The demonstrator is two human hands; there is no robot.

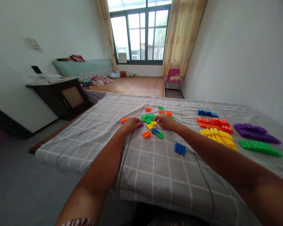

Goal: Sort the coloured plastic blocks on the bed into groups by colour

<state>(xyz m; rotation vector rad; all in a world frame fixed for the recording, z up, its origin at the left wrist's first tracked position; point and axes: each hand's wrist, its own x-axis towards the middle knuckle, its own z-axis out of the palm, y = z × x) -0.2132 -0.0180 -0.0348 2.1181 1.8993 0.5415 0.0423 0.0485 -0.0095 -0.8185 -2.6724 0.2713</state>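
A loose cluster of small ridged plastic pieces lies on the checked cloth in front of me. My left hand (131,124) is at the cluster's left side, fingers closed at a purple piece (141,125) that shows just under the fingertips. Across from it, my right hand (166,121) is bent palm-down with its fingertips pinched; what they hold is too small to name. Between the hands are green pieces (148,118) and yellow pieces (151,125). Closer to me lie a blue-and-green group (157,133) and an orange pair (146,134).
To the right, pieces stand in colour rows: blue (207,113), orange (214,124), yellow (219,138), purple (256,132) and green (260,147). A separate blue block (180,149) lies nearer me. Beyond the cloth-covered surface (85,141) are a bed (141,84) and a pink chair (173,75).
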